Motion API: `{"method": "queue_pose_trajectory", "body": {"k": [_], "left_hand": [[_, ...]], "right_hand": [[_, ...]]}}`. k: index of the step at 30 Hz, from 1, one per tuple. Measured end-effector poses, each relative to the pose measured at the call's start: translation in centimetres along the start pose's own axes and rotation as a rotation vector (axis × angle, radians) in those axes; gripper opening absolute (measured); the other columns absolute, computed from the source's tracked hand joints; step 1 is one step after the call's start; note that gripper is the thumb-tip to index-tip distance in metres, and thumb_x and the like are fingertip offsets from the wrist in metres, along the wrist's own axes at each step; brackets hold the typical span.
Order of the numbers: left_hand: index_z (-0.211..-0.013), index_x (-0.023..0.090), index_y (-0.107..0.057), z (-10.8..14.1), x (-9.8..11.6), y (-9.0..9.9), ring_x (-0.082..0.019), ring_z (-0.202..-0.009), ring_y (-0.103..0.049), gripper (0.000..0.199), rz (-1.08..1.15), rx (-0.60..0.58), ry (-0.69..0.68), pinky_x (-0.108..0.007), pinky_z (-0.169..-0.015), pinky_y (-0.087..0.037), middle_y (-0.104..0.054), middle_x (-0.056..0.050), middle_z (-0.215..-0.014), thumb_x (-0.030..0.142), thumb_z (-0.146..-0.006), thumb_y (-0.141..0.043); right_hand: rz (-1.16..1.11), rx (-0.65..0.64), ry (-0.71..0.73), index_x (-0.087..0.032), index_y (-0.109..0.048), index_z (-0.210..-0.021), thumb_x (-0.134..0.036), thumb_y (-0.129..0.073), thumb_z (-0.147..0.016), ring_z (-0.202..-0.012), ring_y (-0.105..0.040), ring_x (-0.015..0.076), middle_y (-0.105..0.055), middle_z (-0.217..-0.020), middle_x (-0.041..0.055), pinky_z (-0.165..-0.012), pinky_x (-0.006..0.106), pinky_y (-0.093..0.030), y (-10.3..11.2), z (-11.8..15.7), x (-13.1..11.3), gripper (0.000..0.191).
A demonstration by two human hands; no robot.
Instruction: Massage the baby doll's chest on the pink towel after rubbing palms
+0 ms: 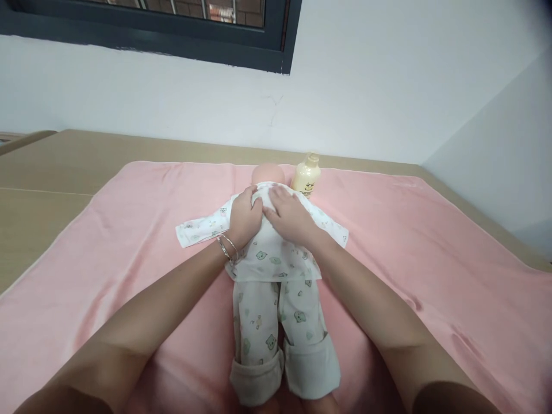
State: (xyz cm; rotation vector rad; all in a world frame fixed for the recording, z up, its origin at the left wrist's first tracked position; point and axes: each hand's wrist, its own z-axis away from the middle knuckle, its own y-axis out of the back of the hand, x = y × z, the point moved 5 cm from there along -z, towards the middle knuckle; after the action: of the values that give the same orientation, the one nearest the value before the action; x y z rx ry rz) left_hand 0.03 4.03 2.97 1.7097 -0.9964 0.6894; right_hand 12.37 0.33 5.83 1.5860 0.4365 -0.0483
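Note:
A baby doll (268,172) lies stretched out, its bald head at the far end and its face not visible. It wears a white long-sleeved shirt (276,259) printed with small green animals, and matching trousers (299,316) with rolled-up cuffs. My left hand (246,217), a bangle at its wrist, is closed at the doll's left-side shoulder, fingers curled on the shirt fabric. Flat on the upper shirt rests my right hand (291,215), fingers stretched out and touching the cloth near the collar. Both sleeves spread outward to the sides.
A cream-coloured bottle (307,174) stands just right of the doll's head. Beneath everything a pink blanket (138,241) covers most of the wooden table (38,172). Behind rise a white wall (353,98) and a dark-framed window (241,49).

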Motion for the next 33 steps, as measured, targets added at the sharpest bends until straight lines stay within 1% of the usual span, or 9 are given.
{"method": "queue_pose_trajectory", "body": {"k": [4, 9, 12, 14, 18, 23, 26, 28, 33], "left_hand": [[-0.13, 0.016, -0.061, 0.1, -0.1, -0.1, -0.025, -0.128, -0.061, 0.046, -0.028, 0.002, -0.034, -0.044, -0.116, -0.048, -0.067, -0.01, -0.134, 0.025, -0.088, -0.043], [-0.126, 0.016, -0.063, 0.2, -0.3, 0.1, -0.023, -0.122, -0.063, 0.045, -0.002, -0.002, -0.027, -0.042, -0.113, -0.05, -0.069, -0.009, -0.13, 0.023, -0.088, -0.042], [-0.124, 0.017, -0.064, 0.3, -0.6, 0.3, -0.023, -0.12, -0.064, 0.044, -0.01, 0.004, -0.023, -0.043, -0.112, -0.051, -0.07, -0.009, -0.128, 0.022, -0.088, -0.039], [-0.125, 0.017, -0.064, 0.4, -0.6, 0.3, -0.023, -0.121, -0.063, 0.044, -0.035, 0.0, -0.038, -0.043, -0.113, -0.05, -0.069, -0.009, -0.129, 0.023, -0.089, -0.039], [-0.125, 0.016, -0.064, 0.5, -0.4, 0.3, -0.024, -0.123, -0.062, 0.044, -0.076, -0.016, -0.061, -0.043, -0.114, -0.048, -0.069, -0.01, -0.13, 0.023, -0.09, -0.039], [-0.121, 0.016, -0.066, 0.5, -0.3, 0.4, -0.023, -0.122, -0.063, 0.042, -0.091, -0.007, -0.065, -0.041, -0.113, -0.049, -0.07, -0.009, -0.128, 0.022, -0.09, -0.039], [-0.119, 0.018, -0.067, 0.4, -0.4, 0.5, -0.022, -0.118, -0.064, 0.041, -0.06, -0.003, -0.054, -0.04, -0.112, -0.05, -0.071, -0.008, -0.126, 0.023, -0.089, -0.04], [-0.118, 0.017, -0.067, 0.4, -0.4, 0.6, -0.022, -0.114, -0.065, 0.041, -0.038, -0.009, -0.05, -0.04, -0.11, -0.051, -0.072, -0.008, -0.123, 0.024, -0.089, -0.039], [-0.122, 0.018, -0.066, 0.5, -0.2, 0.5, -0.023, -0.122, -0.062, 0.042, -0.089, -0.013, -0.067, -0.042, -0.115, -0.047, -0.069, -0.009, -0.129, 0.024, -0.09, -0.039]], "right_hand": [[0.035, 0.033, -0.249, 0.013, -0.024, -0.153, -0.051, -0.03, -0.105, -0.154, -0.023, 0.0378, -0.026, -0.161, 0.0313, -0.126, 0.05, -0.024, -0.2, 0.6, 1.3, 0.08], [0.122, 0.146, 0.12, 0.011, -0.035, -0.15, -0.019, -0.036, -0.1, -0.154, -0.024, 0.0361, -0.033, -0.159, 0.0291, -0.128, 0.05, -0.019, -1.6, 2.3, -2.8, 0.058], [0.042, 0.115, 0.243, 0.002, -0.042, -0.15, -0.017, -0.033, -0.099, -0.154, -0.026, 0.0308, -0.035, -0.161, 0.0203, -0.128, 0.051, -0.017, -1.7, 1.3, -2.5, 0.055], [-0.05, 0.11, 0.184, -0.004, -0.042, -0.15, -0.028, -0.032, -0.103, -0.153, -0.028, 0.029, -0.035, -0.162, 0.0172, -0.127, 0.051, -0.02, -1.2, -0.2, -0.4, 0.054], [-0.14, 0.12, -0.068, -0.001, -0.051, -0.14, -0.039, -0.025, -0.107, -0.144, -0.043, 0.0317, -0.048, -0.151, 0.0245, -0.12, 0.048, -0.033, -0.1, -2.0, 3.8, 0.057], [0.02, 0.175, -0.08, 0.01, -0.041, -0.145, -0.031, -0.031, -0.104, -0.147, -0.035, 0.0408, -0.043, -0.152, 0.0325, -0.121, 0.055, -0.028, -0.9, 0.5, 0.9, 0.059], [0.073, 0.189, 0.097, 0.001, -0.039, -0.152, -0.025, -0.034, -0.101, -0.151, -0.022, 0.045, -0.034, -0.161, 0.0231, -0.12, 0.067, -0.02, -1.5, 2.1, -2.5, 0.057], [0.057, 0.149, 0.173, -0.006, -0.043, -0.151, -0.022, -0.034, -0.099, -0.153, -0.02, 0.0425, -0.034, -0.163, 0.0157, -0.121, 0.068, -0.016, -1.5, 1.9, -2.9, 0.056], [-0.103, 0.107, 0.097, -0.014, -0.042, -0.153, -0.039, -0.036, -0.103, -0.152, -0.029, 0.0322, -0.034, -0.163, 0.0115, -0.124, 0.058, -0.02, -0.5, -1.1, 1.6, 0.056]]}}
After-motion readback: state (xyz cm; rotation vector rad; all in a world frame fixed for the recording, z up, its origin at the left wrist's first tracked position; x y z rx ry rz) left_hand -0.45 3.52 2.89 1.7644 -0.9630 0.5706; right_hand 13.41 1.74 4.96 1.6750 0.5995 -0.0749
